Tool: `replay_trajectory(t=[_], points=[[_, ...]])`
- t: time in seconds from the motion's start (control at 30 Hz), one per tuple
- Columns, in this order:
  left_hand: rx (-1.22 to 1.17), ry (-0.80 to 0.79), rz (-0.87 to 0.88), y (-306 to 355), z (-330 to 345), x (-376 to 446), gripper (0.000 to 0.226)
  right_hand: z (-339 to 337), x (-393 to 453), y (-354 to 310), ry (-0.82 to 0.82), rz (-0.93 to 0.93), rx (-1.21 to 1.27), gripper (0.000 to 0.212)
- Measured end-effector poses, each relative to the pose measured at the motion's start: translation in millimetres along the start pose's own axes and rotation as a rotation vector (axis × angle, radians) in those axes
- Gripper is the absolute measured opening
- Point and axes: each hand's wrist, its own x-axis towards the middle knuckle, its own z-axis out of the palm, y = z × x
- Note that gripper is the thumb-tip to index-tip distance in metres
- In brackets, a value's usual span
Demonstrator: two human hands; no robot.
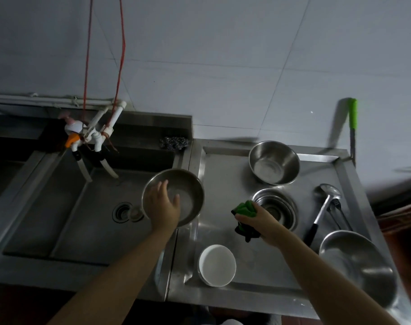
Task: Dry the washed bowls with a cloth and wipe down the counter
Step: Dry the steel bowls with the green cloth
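Over the sink's right edge, the left hand (163, 204) grips a steel bowl (176, 195) by its near rim, tipped so its mouth faces up and toward the camera; it's round, so no real long axis. Just right of the bowl, the right hand (258, 219) clutches a green cloth (245, 208) above the desk (223, 184). My worry: a wet rim with a one-handed grip could slip into the sink (82, 207) once wiping pressure starts.
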Motion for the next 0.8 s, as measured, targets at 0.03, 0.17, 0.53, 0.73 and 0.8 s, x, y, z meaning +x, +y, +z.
replay_trajectory(t=[0.03, 0.17, 0.53, 0.73, 0.8], points=[[-0.009, -0.014, 0.032, 14.1, 5.1, -3.5, 0.058, -7.9, -3.9, 0.1, -0.024, -0.011, 0.034, 0.058], [-0.087, -0.087, 0.256, 77.3, 30.8, -27.8, 0.047, -53.1, -21.0, 6.2, -0.079, -0.029, -0.041, 0.1], [-0.147, -0.565, 0.336, 241.3, 126.6, -143.9, 0.022, -230.5, -88.5, 65.5, 0.078, -0.175, -0.223, 0.031], [-0.093, -0.832, 0.257, 293.2, 178.1, -208.6, 0.017, -311.4, -117.0, 101.4, 0.163, -0.109, -0.457, 0.033], [-0.081, -0.873, 0.177, 293.9, 200.9, -226.1, 0.02, -326.0, -118.9, 113.5, 0.122, -0.05, -0.663, 0.052]])
